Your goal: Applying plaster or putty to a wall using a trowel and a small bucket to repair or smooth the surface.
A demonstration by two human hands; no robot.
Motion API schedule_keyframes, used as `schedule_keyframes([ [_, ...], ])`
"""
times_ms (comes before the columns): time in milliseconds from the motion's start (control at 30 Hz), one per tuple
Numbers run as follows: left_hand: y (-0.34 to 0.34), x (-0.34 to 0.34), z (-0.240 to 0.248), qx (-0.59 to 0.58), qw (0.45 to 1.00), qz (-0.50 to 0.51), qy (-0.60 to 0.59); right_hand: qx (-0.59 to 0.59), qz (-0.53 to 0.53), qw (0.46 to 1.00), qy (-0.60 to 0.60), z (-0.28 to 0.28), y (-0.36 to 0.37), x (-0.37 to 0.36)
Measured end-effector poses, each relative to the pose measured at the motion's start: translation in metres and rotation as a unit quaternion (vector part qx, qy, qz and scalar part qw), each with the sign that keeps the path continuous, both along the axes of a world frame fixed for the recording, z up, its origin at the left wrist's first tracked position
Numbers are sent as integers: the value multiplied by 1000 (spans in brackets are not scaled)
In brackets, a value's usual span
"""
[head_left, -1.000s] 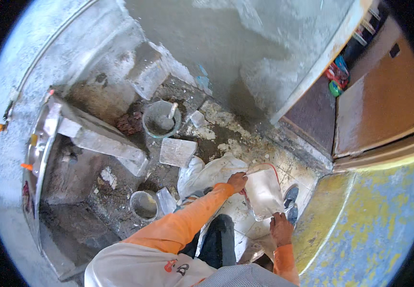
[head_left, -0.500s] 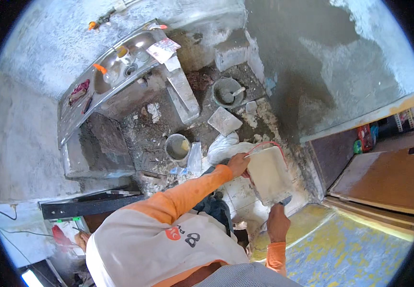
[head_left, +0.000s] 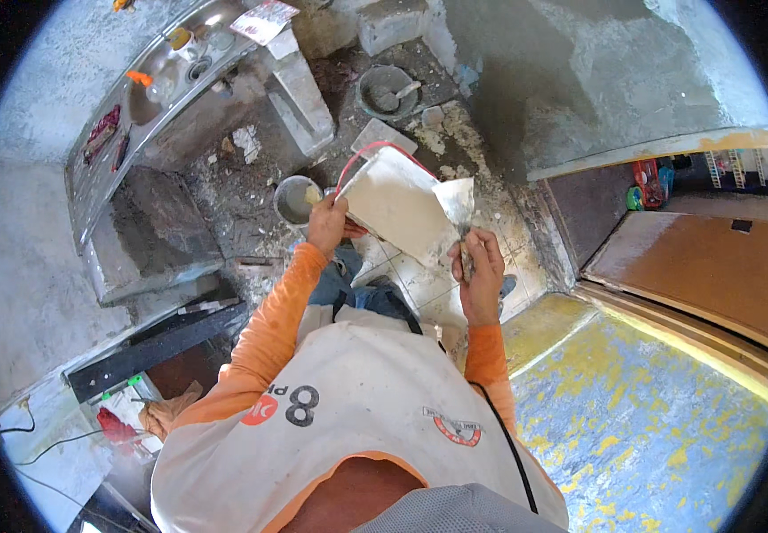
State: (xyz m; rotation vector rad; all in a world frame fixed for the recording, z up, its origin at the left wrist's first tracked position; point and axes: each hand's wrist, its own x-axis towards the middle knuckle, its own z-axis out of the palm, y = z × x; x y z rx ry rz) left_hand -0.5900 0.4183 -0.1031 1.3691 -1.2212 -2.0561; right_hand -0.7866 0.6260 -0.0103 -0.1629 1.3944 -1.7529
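Note:
My left hand (head_left: pixel 327 224) is closed on the near-left edge of a cream rectangular slab (head_left: pixel 402 202), held tilted in front of my body. A thin red loop (head_left: pixel 375 145) arches over its far edge. My right hand (head_left: pixel 480 265) grips the handle of a putty knife (head_left: pixel 457 197). The knife's broad blade points up and away, beside the slab's right edge, with pale material on it. Whether the blade touches the slab I cannot tell. The fingertips of my left hand under the slab are partly hidden.
Beyond my left hand stands a bucket (head_left: pixel 295 199) of grey material. A dark basin (head_left: pixel 387 92) with a tool in it sits farther off, near a square tile (head_left: pixel 384 135). A metal sink (head_left: pixel 164 89) lies far left; a yellow-blue worn surface (head_left: pixel 641 426) spreads at right.
My left hand and the slab have swung left, and the slab is turned. The putty knife has risen from the slab's near edge to beside its right edge, blade up. The view has shifted too.

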Motion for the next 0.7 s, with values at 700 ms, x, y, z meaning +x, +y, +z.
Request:
schedule_keyframes([
  [700, -142, 30, 35, -5, 994, 109, 5, 128, 256, 574, 767, -63, -85, -106],
])
